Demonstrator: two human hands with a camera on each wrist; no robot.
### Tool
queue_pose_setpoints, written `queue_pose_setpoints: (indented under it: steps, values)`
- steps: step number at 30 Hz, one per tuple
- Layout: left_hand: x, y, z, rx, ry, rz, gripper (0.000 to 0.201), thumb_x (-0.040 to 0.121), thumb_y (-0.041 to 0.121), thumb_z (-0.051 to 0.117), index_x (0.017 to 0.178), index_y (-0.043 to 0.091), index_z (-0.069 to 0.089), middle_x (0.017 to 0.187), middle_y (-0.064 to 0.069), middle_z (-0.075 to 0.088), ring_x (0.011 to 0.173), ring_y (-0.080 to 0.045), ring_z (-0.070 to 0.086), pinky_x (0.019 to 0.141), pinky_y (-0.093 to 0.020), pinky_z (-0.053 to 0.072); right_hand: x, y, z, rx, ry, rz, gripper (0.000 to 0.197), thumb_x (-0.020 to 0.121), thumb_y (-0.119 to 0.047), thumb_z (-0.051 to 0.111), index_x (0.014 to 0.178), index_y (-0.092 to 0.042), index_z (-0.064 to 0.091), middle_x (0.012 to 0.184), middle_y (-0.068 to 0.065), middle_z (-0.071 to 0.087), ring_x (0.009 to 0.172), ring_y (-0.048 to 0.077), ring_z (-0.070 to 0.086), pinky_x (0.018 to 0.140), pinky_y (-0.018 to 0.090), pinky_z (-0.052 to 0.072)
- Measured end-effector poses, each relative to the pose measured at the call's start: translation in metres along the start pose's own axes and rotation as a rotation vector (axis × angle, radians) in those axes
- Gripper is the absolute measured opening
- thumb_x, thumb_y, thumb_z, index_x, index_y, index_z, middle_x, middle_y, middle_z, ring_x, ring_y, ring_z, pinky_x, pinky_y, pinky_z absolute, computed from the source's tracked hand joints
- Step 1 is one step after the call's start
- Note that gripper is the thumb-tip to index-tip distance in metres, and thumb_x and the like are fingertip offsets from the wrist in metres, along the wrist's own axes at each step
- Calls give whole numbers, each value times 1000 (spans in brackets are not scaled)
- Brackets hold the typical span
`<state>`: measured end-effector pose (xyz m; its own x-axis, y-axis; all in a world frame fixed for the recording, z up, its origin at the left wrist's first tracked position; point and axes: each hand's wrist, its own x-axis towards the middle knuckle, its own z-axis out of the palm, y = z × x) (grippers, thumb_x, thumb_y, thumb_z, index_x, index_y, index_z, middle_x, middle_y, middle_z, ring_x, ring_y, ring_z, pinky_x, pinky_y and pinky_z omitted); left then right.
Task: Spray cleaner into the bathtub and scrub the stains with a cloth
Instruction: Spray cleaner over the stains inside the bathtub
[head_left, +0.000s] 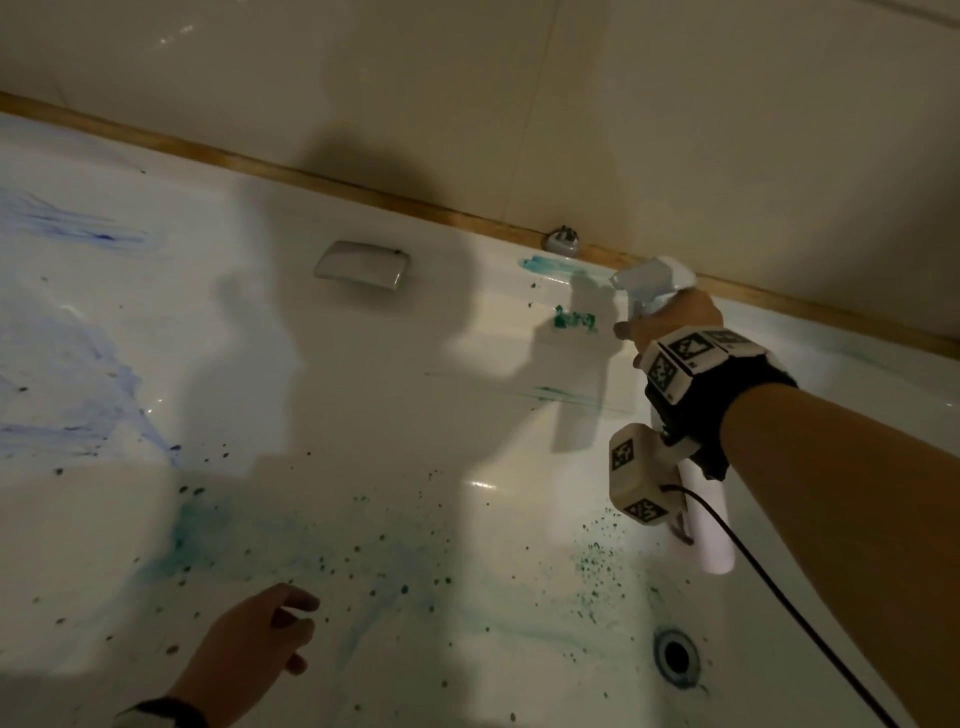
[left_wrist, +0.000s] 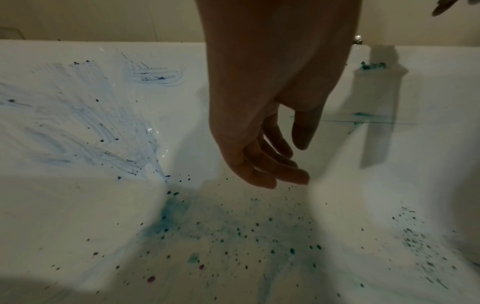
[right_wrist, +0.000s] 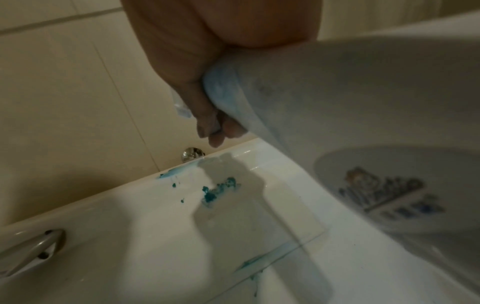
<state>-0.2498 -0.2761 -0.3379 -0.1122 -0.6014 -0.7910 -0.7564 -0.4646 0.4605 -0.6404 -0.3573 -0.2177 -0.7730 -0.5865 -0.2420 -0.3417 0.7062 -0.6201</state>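
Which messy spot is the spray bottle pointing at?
The spray bottle in the right hand aims at the dark green clump high on the tub wall; other stains are blue smears or floor speckles.

White bathtub (head_left: 363, 395), teal stains (head_left: 574, 318)

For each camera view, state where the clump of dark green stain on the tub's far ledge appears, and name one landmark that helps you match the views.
Head: the green clump lies right of centre, just left of the spray bottle held by the right hand.
Left wrist: far upper right.
Right wrist: at centre, below the fingers.
Shared landmark: the round chrome fitting at the wall.
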Motion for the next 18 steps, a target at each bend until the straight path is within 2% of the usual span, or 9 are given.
queue_pose_setpoints:
  steps: [2, 5, 8, 10, 13, 16, 18]
  values:
    - [4, 4, 1, 18, 2, 17, 9, 91, 11, 55, 94, 18, 61, 84, -6, 69, 74, -20, 67, 62, -25, 42, 5, 5, 1, 1, 24, 23, 34, 76, -19, 75, 105, -9, 60, 99, 8, 64, 89, 27, 61, 77, 30, 49]
    - [5, 14, 3, 7, 37, 31, 12, 92, 10, 54, 100, 16, 59, 85, -7, 68, 74, -20, 66, 63, -26, 42, 8, 10, -1, 15, 52, 41, 30, 77, -21, 74, 100, -12, 58, 94, 6, 57, 82, 25, 53, 74, 27, 43]
    - [9, 25, 0, -13, 75, 52, 15, 92, 9, 54, 105, 15, 59, 86, -8, 67, 74, -21, 66, 63, -27, 45, 10, 9, 4, -22, -58, 73, 47, 72, -26, 78, 108, -7, 56, 102, 6, 64, 91, 25, 61, 77, 30, 48]
    - [11, 37, -2, -17, 90, 84, 16, 92, 9, 54, 106, 15, 59, 85, -9, 66, 73, -21, 66, 60, -27, 45, 10, 6, 8, -39, -103, 65, 45, 72, -22, 79, 108, -9, 57, 102, 8, 65, 94, 27, 64, 76, 31, 48]
    - [14, 62, -8, -3, 116, 166, 17, 91, 8, 54, 106, 15, 59, 83, -8, 66, 72, -22, 66, 57, -25, 44, 14, 1, 9, -44, -88, 52, 33, 72, -21, 79, 96, -14, 58, 97, 9, 66, 90, 29, 65, 75, 32, 50]
    - [18, 92, -11, -13, 122, 229, 16, 91, 7, 53, 104, 14, 59, 86, -9, 66, 71, -20, 66, 56, -24, 44, 19, -3, 9, -8, -79, 63, 41, 69, -20, 80, 103, -8, 62, 100, 11, 68, 90, 30, 66, 81, 40, 54]
    - [21, 109, -11, -2, 123, 262, 15, 92, 8, 53, 103, 16, 59, 87, -8, 66, 71, -18, 66, 57, -24, 45, 25, -4, 6, 39, -35, 64, 36, 71, -19, 78, 101, -8, 61, 99, 8, 68, 88, 27, 65, 79, 36, 54]
